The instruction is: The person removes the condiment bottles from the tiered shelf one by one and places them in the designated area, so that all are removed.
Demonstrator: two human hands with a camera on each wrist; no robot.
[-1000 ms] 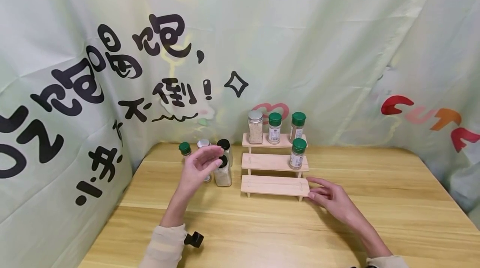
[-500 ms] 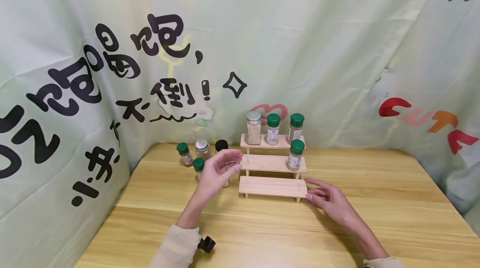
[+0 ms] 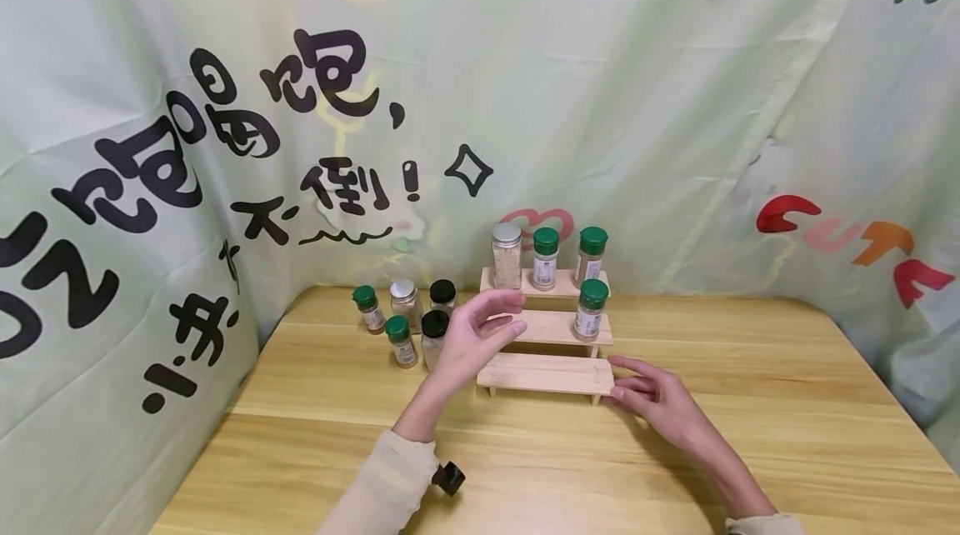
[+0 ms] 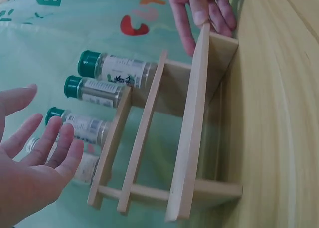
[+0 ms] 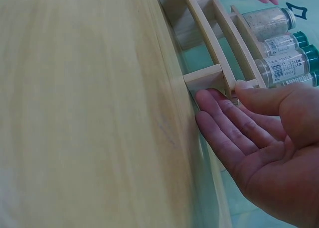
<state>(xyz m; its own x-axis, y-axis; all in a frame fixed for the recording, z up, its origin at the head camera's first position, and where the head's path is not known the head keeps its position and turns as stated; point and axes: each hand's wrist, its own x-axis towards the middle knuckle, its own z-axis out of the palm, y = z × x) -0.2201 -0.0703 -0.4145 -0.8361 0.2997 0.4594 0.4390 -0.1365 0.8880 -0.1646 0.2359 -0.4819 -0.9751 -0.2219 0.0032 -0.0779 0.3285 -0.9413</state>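
My left hand [image 3: 480, 335] hovers before the left part of a three-step wooden display rack [image 3: 546, 373], holding nothing, its fingers loosely bent. At the rack's right end, my right hand [image 3: 663, 404] holds the lowest step between thumb and fingers; the right wrist view shows the thumb [image 5: 264, 96] against the step's end. A silver-capped jar [image 3: 507, 256] and two green-capped spice jars, one in the middle [image 3: 545, 260] and one at right [image 3: 592, 252], stand on the top step. Another green-capped spice jar [image 3: 591, 310] stands at the middle step's right end.
Left of the rack stand several jars: two green-capped ones, left [image 3: 369, 308] and front [image 3: 402, 342], a silver-capped one [image 3: 406, 306] and two black-capped ones, rear [image 3: 442, 293] and front [image 3: 432, 339], partly behind my left hand. A printed curtain [image 3: 637, 102] hangs behind the wooden table [image 3: 750, 368].
My left hand has moved right, from over the black-capped jars to before the rack, uncovering the jars on the left. The right hand stays at the rack's end.
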